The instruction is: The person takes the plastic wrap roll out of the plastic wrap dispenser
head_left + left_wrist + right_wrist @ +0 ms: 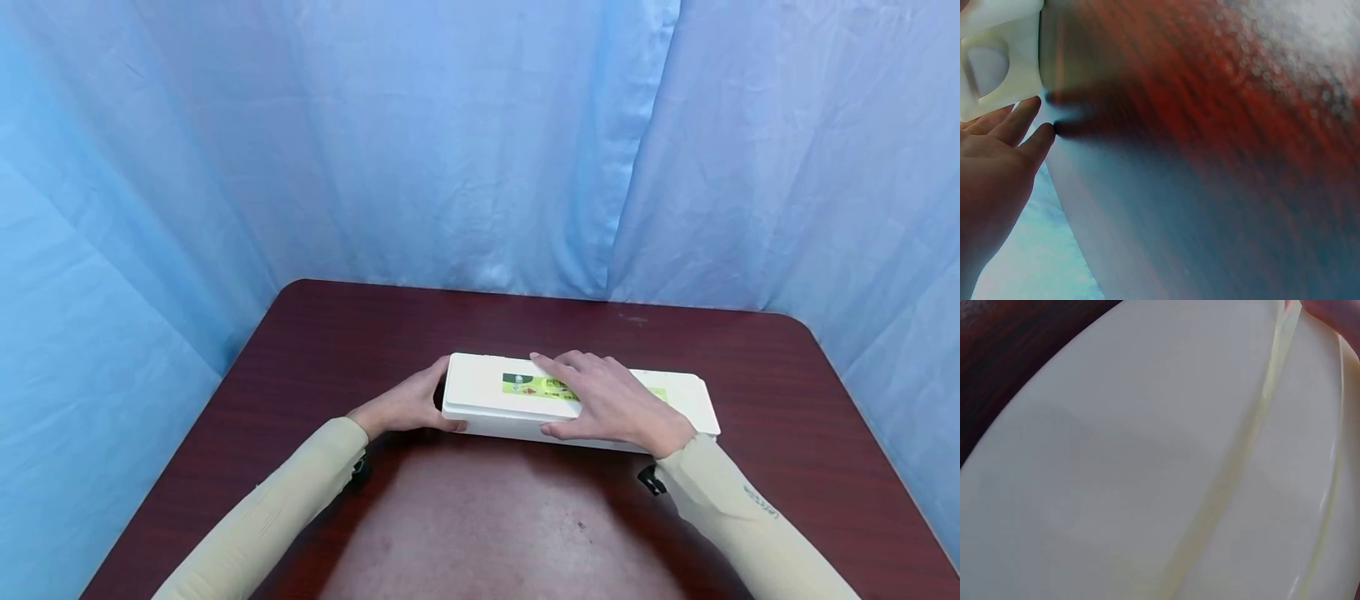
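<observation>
Right hand laid flat, fingers straight and spread, on the lid of a long white box, palm covering part of a green label on top, thumb down over the near edge. Left hand cupped against the box's left end, fingers lightly bent around that end and touching it, thumb along the near lower edge; from the left wrist view, fingertips just at the white end panel with its rounded recess. Box lying flat and crosswise near the middle of a dark red-brown desk, long side facing the person, lid closed. From the right wrist view, only the cream lid surface close up, with a raised seam running across it and a sliver of desk at upper left. Both forearms in pale beige sleeves, resting on or just above the desk in front of the box. Blue cloth backdrop hung behind and to both sides of the desk.
</observation>
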Demonstrator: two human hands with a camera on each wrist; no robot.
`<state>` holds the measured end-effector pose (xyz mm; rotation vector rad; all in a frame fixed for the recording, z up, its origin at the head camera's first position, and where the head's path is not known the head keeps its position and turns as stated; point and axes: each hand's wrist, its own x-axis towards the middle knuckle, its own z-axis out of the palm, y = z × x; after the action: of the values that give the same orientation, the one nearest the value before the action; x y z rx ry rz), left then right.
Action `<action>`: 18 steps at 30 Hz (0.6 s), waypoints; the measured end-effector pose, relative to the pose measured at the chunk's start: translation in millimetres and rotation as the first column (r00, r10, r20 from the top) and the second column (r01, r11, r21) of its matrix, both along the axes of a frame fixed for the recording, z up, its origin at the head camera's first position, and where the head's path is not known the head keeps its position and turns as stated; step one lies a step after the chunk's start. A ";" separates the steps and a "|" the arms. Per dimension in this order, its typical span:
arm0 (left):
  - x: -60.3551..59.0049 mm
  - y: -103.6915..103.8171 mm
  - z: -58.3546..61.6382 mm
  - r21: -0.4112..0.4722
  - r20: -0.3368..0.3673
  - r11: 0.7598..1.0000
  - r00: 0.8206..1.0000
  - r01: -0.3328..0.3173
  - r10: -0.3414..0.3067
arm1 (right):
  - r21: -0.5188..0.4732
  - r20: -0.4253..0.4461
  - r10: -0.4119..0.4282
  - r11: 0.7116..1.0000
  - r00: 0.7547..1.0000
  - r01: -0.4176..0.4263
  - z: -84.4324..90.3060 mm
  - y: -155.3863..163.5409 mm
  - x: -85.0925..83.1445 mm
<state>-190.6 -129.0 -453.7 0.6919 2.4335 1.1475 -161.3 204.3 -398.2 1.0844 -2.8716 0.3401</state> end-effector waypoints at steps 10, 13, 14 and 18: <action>1.1 -1.0 -0.3 0.011 0.012 1.000 1.000 -0.002 0.002 | -0.037 -0.009 0.007 0.999 1.000 -0.007 0.8 1.8 2.1; 0.2 -1.1 -0.8 0.027 0.022 1.000 1.000 0.002 -0.002 | -0.050 -0.035 0.000 0.999 0.999 -0.002 0.4 1.9 0.7; 0.1 -1.2 -0.9 0.033 0.024 0.999 1.000 0.003 -0.004 | -0.053 -0.044 -0.003 0.999 0.999 0.001 -0.1 1.8 0.2; 0.3 -0.9 -1.1 0.032 0.020 0.999 1.000 0.009 -0.010 | -0.049 -0.068 -0.023 0.999 0.997 0.019 -3.5 1.3 -1.1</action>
<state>-190.2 -129.9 -454.8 0.6978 2.3974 1.1868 -162.4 205.7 -401.7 1.0361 -2.7975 0.3613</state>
